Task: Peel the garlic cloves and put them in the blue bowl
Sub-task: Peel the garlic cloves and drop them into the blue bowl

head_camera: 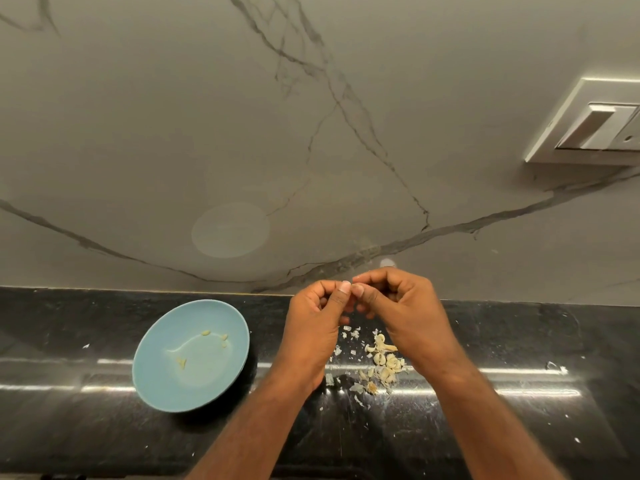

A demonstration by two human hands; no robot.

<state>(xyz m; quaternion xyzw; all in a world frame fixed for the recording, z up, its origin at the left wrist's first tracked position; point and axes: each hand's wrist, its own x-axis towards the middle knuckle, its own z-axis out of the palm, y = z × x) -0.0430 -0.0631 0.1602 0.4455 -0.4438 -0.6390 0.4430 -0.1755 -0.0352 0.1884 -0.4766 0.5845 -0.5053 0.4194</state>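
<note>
My left hand (317, 318) and my right hand (401, 308) are held together above the black counter, thumbs meeting tip to tip. Their curled fingers pinch something small between them, presumably a garlic clove; it is almost entirely hidden. Below the hands lies a heap of garlic cloves and papery peel (382, 362) on the counter. The blue bowl (162, 382) sits to the left of my left hand, with a few pale peeled cloves (206, 333) inside it.
The black stone counter (519, 427) runs across the view, with white peel flecks scattered on it. A grey marbled wall (242, 133) rises right behind it. A white switch plate (595, 126) is on the wall at the upper right.
</note>
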